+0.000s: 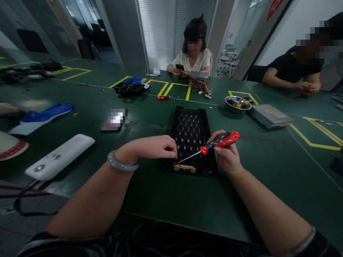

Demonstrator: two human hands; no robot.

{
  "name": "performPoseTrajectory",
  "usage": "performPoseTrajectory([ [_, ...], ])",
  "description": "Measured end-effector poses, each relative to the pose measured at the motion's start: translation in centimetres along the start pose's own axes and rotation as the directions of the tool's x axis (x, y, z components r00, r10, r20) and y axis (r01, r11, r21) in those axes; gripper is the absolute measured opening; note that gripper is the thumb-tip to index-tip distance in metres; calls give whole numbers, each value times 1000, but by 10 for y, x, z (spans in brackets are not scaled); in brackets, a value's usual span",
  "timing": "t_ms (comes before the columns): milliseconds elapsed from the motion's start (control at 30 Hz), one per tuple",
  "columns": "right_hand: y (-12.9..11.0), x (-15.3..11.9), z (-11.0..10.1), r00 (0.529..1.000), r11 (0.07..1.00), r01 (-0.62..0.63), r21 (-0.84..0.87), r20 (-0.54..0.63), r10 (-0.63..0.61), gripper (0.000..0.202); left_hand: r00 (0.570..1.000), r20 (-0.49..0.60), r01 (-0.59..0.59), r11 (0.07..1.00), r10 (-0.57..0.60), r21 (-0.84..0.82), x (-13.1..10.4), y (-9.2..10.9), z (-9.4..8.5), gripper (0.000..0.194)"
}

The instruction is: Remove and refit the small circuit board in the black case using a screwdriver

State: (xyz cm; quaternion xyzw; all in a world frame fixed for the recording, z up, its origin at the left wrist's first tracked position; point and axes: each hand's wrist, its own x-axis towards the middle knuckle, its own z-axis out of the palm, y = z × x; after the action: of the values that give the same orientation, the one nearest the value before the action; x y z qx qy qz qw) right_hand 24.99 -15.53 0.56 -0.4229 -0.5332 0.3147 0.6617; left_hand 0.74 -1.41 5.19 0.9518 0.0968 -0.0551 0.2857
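A black plastic panel with a raised diamond pattern lies on the green table in front of me. My right hand grips a red and black screwdriver by its handle, over the panel's right side. The screwdriver's thin shaft slants down to the left, its tip at the panel's near left corner, by a yellowish strip. My left hand, a pale bangle on its wrist, is closed at the panel's left edge close to the tip. Its fingertips are partly hidden, and what they hold cannot be made out.
Beyond the panel lies an orange screwdriver. A metal bowl of tools and a grey box stand right. To the left are a white power bank-like device and blue gloves. Two people sit across the table.
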Motion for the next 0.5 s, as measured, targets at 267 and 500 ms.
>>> performPoseTrajectory([
  [267,2,1,0,1000,999,-7,46,-8,7,20,1000,25,1,1000,-1,18,-3,4,-2,21],
  [500,-1,0,3,999,1000,7,-10,-47,-7,17,1000,12,-7,1000,7,15,-2,0,0,20],
])
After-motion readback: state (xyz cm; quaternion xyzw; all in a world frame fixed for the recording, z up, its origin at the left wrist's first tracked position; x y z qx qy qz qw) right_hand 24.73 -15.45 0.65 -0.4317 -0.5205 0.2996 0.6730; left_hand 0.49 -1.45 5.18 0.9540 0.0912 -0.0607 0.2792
